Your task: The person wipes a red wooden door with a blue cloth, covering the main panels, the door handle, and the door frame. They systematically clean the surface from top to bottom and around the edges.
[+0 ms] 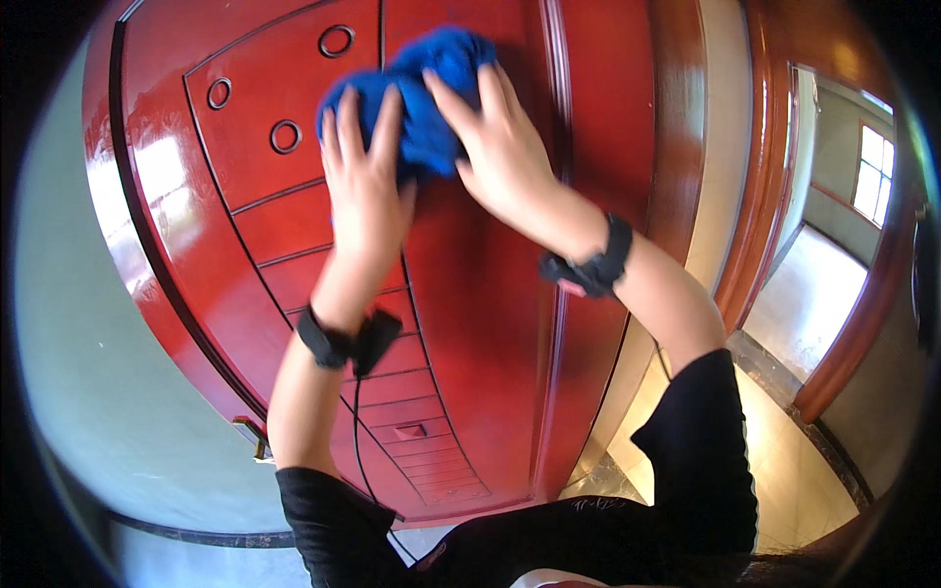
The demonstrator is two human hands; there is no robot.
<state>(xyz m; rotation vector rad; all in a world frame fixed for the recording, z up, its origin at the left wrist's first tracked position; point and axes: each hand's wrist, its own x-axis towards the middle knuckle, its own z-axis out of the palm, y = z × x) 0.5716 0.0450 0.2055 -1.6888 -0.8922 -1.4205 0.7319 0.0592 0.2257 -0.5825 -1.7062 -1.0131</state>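
Note:
A bunched blue cloth (430,103) lies against the upper part of a glossy red door (470,294). My left hand (364,162) rests on the cloth's left side, fingers spread over it. On the right side, the fingers of my right hand (503,143) press into the same cloth, slightly higher up. The palms and the cloth's underside are hidden. Black line trim and dark rings (285,137) decorate the door panel left of my hands. Each wrist wears a black strap with a small device.
A brass-coloured door handle (257,439) sticks out at the lower left, beside a pale wall (81,309). A thin black cable (357,434) hangs from my left wrist. To the right, a wooden doorframe (757,162) borders an opening into a room with a window (872,175).

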